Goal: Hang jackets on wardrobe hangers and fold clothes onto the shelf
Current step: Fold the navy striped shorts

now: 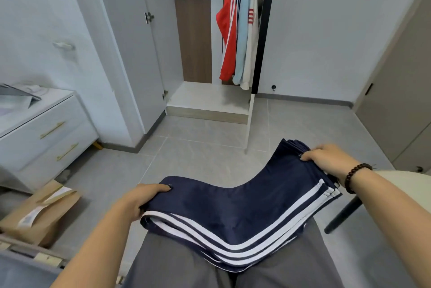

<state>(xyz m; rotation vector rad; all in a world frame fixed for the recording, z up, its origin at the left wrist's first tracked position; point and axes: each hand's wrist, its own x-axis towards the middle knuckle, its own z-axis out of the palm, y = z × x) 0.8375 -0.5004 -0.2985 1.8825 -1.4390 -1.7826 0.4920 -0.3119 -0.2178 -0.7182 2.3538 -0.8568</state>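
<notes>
While folded: one garment [235, 213], two hands [144, 196] [326, 157]

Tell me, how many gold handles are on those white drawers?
2: one gold handle on the upper drawer, another on the drawer below, left of the person. Others may be out of view.

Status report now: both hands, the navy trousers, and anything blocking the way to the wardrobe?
Left hand, right hand: each grips one end. Navy trousers folded, sagging across lap. Wardrobe open, floor path unobstructed.

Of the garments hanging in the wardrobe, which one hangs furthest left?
The red jacket with white stripes; the pale blue garment and the white garment hang to its right.
</notes>
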